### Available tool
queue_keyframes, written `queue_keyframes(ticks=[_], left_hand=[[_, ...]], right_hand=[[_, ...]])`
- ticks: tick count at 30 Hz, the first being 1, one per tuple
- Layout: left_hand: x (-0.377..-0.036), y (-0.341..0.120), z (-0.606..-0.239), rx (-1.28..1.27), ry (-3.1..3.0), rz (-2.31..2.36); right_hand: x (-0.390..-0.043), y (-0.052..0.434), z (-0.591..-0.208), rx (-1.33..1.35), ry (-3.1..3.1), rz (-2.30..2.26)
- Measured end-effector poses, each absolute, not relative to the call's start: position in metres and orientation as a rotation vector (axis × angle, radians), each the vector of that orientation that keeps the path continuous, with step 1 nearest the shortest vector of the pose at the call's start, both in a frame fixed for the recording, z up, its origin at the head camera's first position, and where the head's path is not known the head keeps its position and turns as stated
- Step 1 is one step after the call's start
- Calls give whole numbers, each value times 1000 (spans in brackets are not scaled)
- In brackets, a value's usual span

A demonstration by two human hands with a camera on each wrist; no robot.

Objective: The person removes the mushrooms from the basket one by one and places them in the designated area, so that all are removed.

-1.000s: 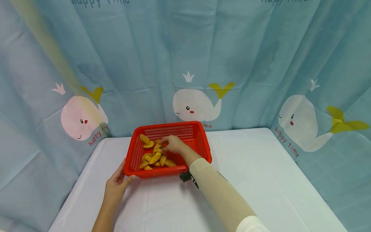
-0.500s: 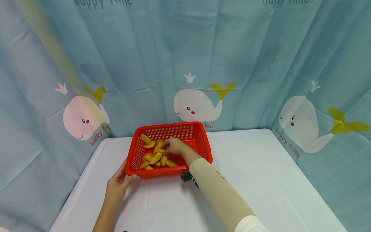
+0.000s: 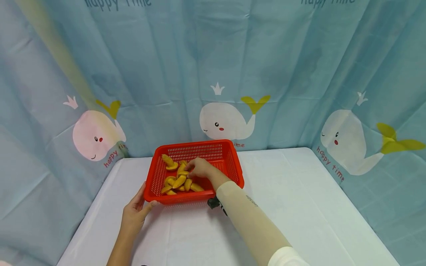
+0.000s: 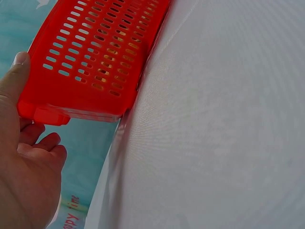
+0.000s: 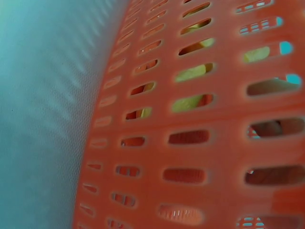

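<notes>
A red slotted plastic basket (image 3: 216,193) holds several yellow mushrooms (image 3: 179,181), most heaped in its left half. My left hand (image 3: 134,212) grips the near left corner. In the left wrist view, that hand (image 4: 33,167) has its thumb on the wall (image 4: 62,52) and its fingers curled by the rim's end. My right hand (image 3: 201,168) reaches over the front rim into the basket, finger and thumb pinching a mushroom (image 3: 182,168) at the heap's back. In the right wrist view, the basket wall (image 5: 228,148) mostly hides that hand; bits of yellow mushroom (image 5: 190,73) show through the slots.
Another mushroom (image 3: 169,162) lies apart by the basket's back left. White cloth (image 3: 299,207) covers the table, and a blue whale-print curtain (image 3: 283,74) stands right behind the basket. A small black device (image 3: 214,202) is strapped under the right wrist, close to the front wall.
The whole head view has shifted slightly. Both hands keep their places, and the basket and mushrooms stay put.
</notes>
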State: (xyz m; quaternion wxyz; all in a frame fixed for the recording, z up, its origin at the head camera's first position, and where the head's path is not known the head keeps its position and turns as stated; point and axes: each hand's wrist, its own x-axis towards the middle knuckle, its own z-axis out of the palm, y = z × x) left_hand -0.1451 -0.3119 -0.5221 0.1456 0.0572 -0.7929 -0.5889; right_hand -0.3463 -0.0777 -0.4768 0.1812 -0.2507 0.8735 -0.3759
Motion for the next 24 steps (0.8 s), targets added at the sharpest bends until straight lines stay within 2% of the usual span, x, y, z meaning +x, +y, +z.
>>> queue_keyframes(ticks=[17, 24], left_hand=[[-150, -312, -525, 100, -2276, -1668], [-146, -313, -526, 114, -2274, -1662]], right_hand=[[-352, -80, -471, -870, 2632, -1008], [-341, -77, -454, -930, 2676, -1091]])
